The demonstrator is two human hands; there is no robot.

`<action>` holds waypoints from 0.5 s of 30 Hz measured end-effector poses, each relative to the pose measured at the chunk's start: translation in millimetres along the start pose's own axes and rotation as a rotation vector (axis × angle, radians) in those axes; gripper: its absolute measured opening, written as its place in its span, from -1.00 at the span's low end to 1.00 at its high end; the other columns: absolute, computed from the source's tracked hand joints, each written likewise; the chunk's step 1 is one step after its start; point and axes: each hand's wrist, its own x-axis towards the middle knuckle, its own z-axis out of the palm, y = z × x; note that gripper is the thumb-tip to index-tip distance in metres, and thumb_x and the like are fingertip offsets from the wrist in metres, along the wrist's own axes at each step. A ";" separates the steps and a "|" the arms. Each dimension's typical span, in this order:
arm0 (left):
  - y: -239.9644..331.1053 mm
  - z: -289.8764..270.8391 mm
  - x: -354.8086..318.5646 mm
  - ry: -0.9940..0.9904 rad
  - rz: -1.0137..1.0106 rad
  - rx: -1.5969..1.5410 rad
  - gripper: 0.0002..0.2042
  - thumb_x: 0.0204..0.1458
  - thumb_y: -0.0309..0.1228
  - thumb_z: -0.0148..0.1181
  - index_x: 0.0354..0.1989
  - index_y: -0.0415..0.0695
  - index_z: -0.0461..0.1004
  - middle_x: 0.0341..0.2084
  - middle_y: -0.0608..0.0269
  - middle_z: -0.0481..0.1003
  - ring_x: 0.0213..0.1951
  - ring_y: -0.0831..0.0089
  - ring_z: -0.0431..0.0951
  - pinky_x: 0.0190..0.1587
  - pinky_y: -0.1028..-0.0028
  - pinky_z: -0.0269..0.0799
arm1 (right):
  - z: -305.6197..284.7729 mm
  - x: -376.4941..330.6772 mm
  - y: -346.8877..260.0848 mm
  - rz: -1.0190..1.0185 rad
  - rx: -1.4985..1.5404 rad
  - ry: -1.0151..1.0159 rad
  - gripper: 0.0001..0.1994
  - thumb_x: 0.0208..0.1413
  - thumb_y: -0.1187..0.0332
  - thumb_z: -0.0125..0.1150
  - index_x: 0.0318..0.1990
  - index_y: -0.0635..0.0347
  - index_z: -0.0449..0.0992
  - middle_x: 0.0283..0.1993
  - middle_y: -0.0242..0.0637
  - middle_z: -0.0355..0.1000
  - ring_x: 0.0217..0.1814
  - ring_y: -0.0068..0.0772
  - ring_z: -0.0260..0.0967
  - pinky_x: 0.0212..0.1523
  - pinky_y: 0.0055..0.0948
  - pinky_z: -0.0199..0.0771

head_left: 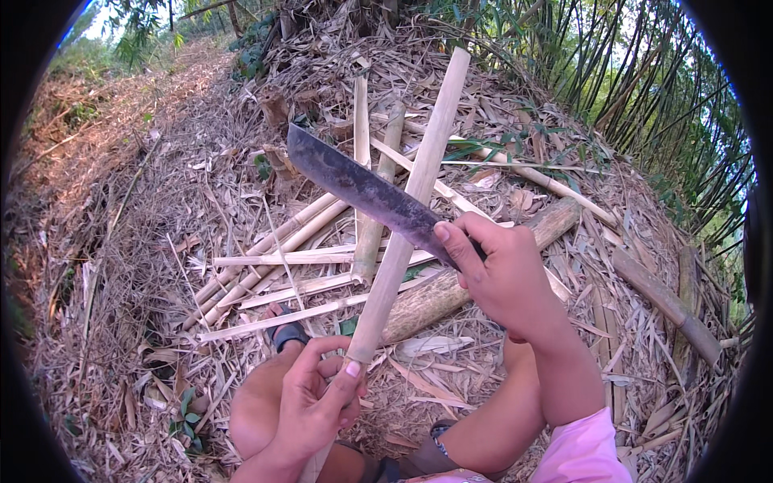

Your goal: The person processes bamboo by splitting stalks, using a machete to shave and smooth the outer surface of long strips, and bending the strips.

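My left hand (320, 396) is closed around the lower part of a long, pale split bamboo strip (431, 165), which slants up and away to the right. My right hand (509, 270) grips a machete (354, 187) near the base of its dark, broad blade; the fingers hide most of the handle. The blade points to the upper left and crosses over the middle of the strip. Whether its edge touches the bamboo I cannot tell. Below the crossing, a thick log (435, 304) lies on the ground between my knees and the cut pieces.
Several split bamboo pieces (282, 256) lie crossed beyond my feet. A bamboo pole (547, 181) runs to the right, and a darker pole (668, 306) lies further right. Dry leaves cover the ground. Cut stumps (278, 165) stand ahead; bamboo stems (644, 88) rise at the upper right.
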 end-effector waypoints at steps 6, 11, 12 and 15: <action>2.5 0.9 -0.2 -0.007 -0.009 -0.009 -0.73 0.29 -0.46 0.03 0.12 -0.22 0.25 -0.49 0.18 0.44 -0.73 0.69 0.25 -0.70 0.63 0.14 | 0.0 1.9 3.8 -0.025 -0.025 0.004 -0.65 0.33 0.13 0.09 -0.34 0.24 0.54 -0.75 -0.42 0.31 -0.71 -0.67 0.33 -0.66 -0.53 0.25; 1.9 0.2 0.3 0.011 -0.018 -0.008 -0.72 0.28 -0.46 0.05 0.12 -0.21 0.25 -0.50 0.20 0.44 -0.73 0.69 0.25 -0.70 0.64 0.14 | 5.9 -1.6 2.5 -0.080 0.027 0.003 -0.64 0.32 0.14 0.09 -0.36 0.29 0.50 -0.72 -0.11 0.25 -0.72 -0.27 0.18 -0.62 -0.27 0.20; 0.6 -0.2 0.1 0.009 -0.021 -0.005 -0.71 0.28 -0.46 0.05 0.12 -0.21 0.26 -0.50 0.21 0.44 -0.73 0.69 0.26 -0.70 0.64 0.14 | 4.8 -0.5 0.6 -0.033 0.042 0.009 -0.64 0.32 0.14 0.09 -0.35 0.29 0.51 -0.72 -0.11 0.25 -0.72 -0.28 0.19 -0.62 -0.27 0.20; 0.2 0.3 0.0 -0.004 -0.025 0.000 -0.71 0.28 -0.46 0.06 0.13 -0.20 0.26 -0.51 0.22 0.45 -0.72 0.69 0.26 -0.69 0.64 0.14 | 4.2 5.6 4.9 -0.032 0.042 0.039 -0.64 0.33 0.14 0.09 -0.36 0.27 0.52 -0.73 -0.32 0.30 -0.73 -0.56 0.25 -0.68 -0.46 0.22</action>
